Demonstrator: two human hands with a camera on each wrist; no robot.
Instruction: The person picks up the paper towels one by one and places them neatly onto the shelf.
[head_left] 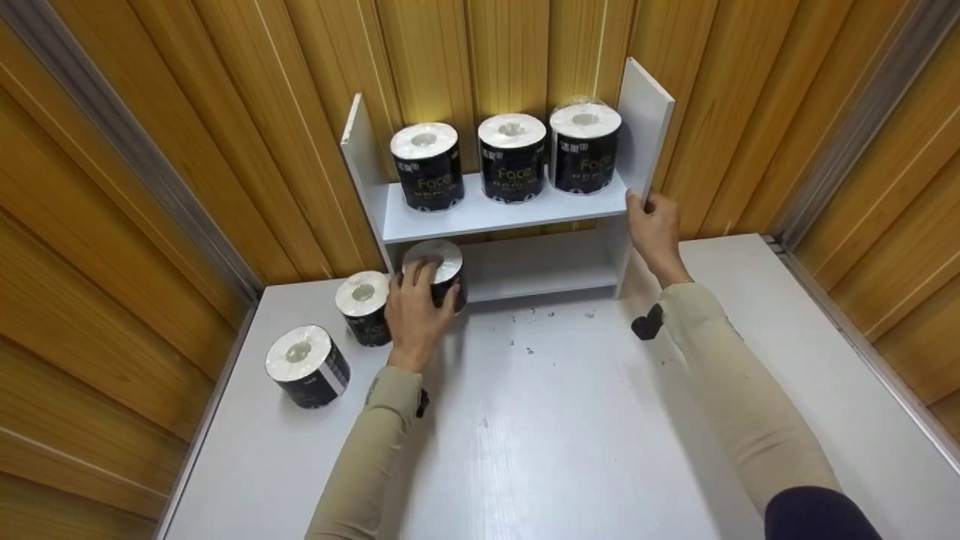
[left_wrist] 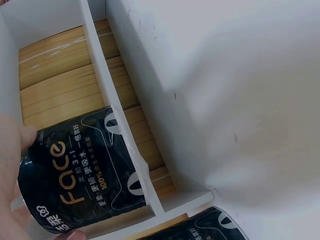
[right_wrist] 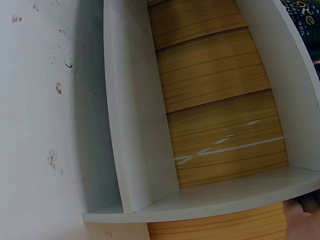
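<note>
My left hand (head_left: 417, 311) grips a black-wrapped toilet paper roll (left_wrist: 75, 170) from above, at the left end of the white shelf unit's (head_left: 510, 217) lower level. In the left wrist view the roll's base meets the lower board, with fingers and thumb around its upper end. My right hand (head_left: 658, 231) holds the front edge of the right side panel (head_left: 646, 112), near the middle board. Three matching rolls stand upright in a row on the middle board, among them a left roll (head_left: 429, 176), a middle roll (head_left: 512, 166) and a right roll (head_left: 586, 154).
Left of the shelf, two more rolls stand on the white table (head_left: 540, 435): one roll (head_left: 367, 322) close to my left hand, another roll (head_left: 311, 375) nearer the table's left edge. Wood-look walls (head_left: 112, 225) enclose the back and sides.
</note>
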